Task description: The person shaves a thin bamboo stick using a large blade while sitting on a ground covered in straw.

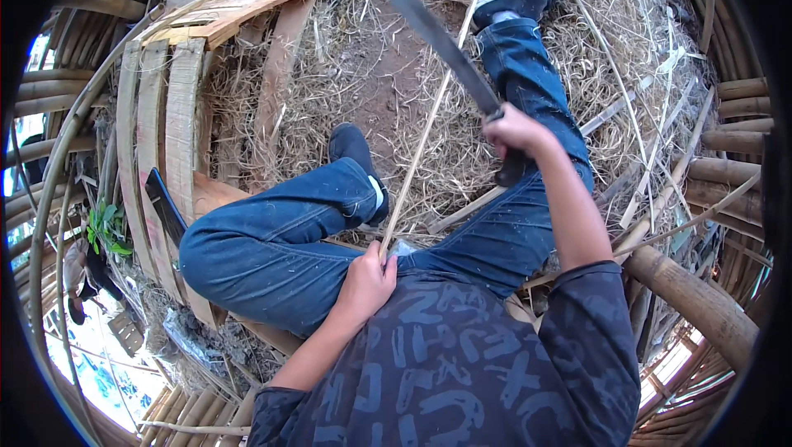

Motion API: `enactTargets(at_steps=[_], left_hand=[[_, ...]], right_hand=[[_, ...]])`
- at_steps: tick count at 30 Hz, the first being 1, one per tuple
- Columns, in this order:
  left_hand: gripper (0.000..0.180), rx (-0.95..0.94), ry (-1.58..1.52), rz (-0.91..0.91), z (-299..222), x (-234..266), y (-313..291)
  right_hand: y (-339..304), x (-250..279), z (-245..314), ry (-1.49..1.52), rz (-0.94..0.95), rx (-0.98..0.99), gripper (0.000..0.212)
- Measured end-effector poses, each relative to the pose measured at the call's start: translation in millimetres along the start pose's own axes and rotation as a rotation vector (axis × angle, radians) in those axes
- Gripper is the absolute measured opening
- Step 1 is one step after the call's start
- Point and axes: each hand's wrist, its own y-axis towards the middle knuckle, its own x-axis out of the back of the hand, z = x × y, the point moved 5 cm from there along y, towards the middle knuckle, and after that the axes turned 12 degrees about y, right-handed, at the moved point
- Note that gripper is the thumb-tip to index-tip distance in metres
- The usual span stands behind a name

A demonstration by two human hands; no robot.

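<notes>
The long pale strip [427, 129] runs from the person's lap out past the far shoe [521, 0], and everything here is placed against it. The left hand [369, 282] is closed around its near end, at the lap. To the strip's right, the right hand [521, 129] is wrapped around the handle of a machete [450, 51], whose dark blade crosses over the strip in view, its tip ending on the left side; whether blade and strip touch cannot be told. Left of the strip, bare soil [388, 92] and loose straw [330, 59] leave open room as far as the slatted wooden frame [186, 88], whose straight-edged boards bound that side. Room is tighter on the strip's right: the outstretched leg [536, 76] lies close alongside, and farther right stands the bamboo wall [737, 142]. The bent leg [256, 241] fills the space left of the strip's near end.
</notes>
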Motion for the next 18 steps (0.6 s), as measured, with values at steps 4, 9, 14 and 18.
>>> enactTargets(at_steps=[4,9,14,18], left_hand=[[0.021,-0.001,-0.071,-0.039,2.6,0.4,-1.0],[0.018,0.001,0.002,-0.032,5.1,-5.2,-4.3],[0.017,-0.042,0.02,-0.052,-1.2,-2.7,-4.7],[0.017,-0.038,0.025,-0.042,1.4,-0.4,-2.7]], right_hand=[[-31.6,-46.0,-39.1,0.1,-0.045,-0.105,0.01],[-36.3,-53.8,-46.3,0.235,-0.026,-0.107,0.009],[-28.9,2.8,-1.7,0.073,0.099,-0.081,0.011],[-39.8,-9.0,-13.5,0.104,0.103,-0.149,0.006]])
